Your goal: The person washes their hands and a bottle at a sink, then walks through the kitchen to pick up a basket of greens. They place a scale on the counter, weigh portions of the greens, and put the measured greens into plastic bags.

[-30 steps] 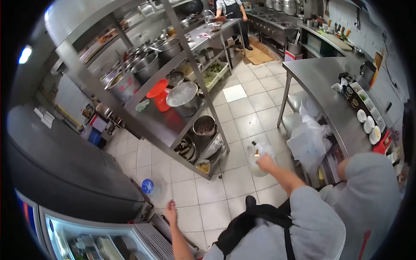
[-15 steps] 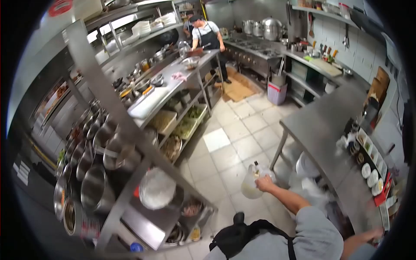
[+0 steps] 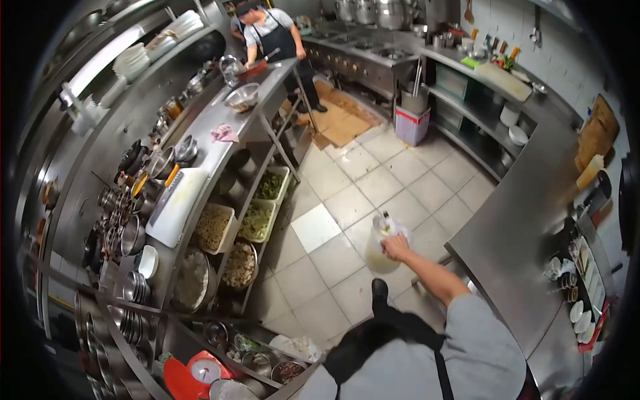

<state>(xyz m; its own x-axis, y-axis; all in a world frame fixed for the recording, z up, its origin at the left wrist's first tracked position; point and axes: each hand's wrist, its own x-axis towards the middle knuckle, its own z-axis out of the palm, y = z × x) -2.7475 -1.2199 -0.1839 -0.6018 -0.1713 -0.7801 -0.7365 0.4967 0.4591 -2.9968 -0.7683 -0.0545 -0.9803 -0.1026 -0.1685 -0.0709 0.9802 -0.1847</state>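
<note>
translucent container (image 3: 379, 259), rounded, yellowish low down; right hand (image 3: 397, 247) curled tight, gripping it.

Pale tiles pave the kitchen floor (image 3: 377, 183) between the steel left counter (image 3: 207, 150) and right counter (image 3: 520, 233). Cardboard (image 3: 347, 113) lies before the stove (image 3: 363, 63), near the left counter's far corner; a white-tiled wall (image 3: 500, 23) rises beyond the right counter's far end. A light strip (image 3: 103, 63) glows upper left.

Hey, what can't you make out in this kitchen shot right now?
All in the head view:
- Left hand: not visible, perhaps past the frame's edge.
- Translucent container in the right hand: contents blurred through its cloudy wall.
- Scale dial: markings too small.
- Rear person: mostly hidden behind the nearer person.
</note>
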